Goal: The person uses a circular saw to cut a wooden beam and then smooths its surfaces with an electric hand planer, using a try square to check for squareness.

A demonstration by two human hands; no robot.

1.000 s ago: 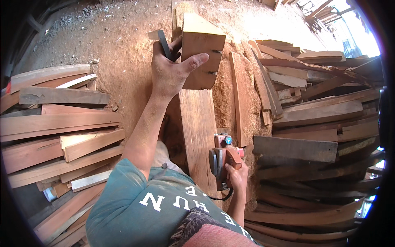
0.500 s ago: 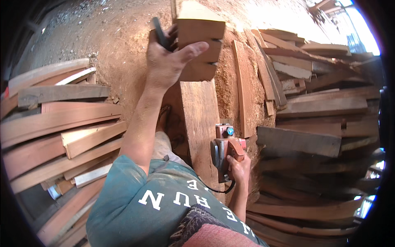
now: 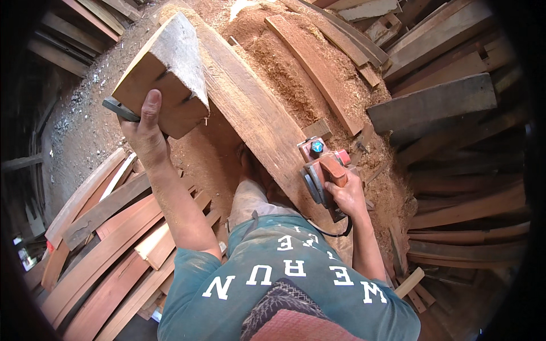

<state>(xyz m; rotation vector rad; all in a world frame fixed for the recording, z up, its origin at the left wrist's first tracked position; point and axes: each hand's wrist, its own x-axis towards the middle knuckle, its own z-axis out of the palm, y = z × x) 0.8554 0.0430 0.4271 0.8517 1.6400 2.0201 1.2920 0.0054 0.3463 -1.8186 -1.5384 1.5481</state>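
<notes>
My left hand [image 3: 147, 133] is raised at the left, gripping a thick wooden block [image 3: 156, 88] with two dark slits in its brown face. The thumb lies across that face; the other fingers are mostly hidden. A flat dark strip [image 3: 120, 109] sticks out beside the same hand; its kind is unclear. My right hand [image 3: 350, 196] is closed round the orange-brown handle of an electric hand planer [image 3: 321, 173] with a blue knob. The planer is at the near part of a long plank [image 3: 244, 99]. Whether its sole touches the wood cannot be seen.
Wood shavings and a narrow board [image 3: 313, 74] lie right of the plank. Stacked boards [image 3: 108, 244] fill the left side, and more timber [image 3: 438, 102] is piled at the right. A black cord [image 3: 335, 233] runs from the planer toward my body.
My view has turned, so the plank now slants across it. The left hand and wooden block have shifted left and tilted. My right hand still grips the planer.
</notes>
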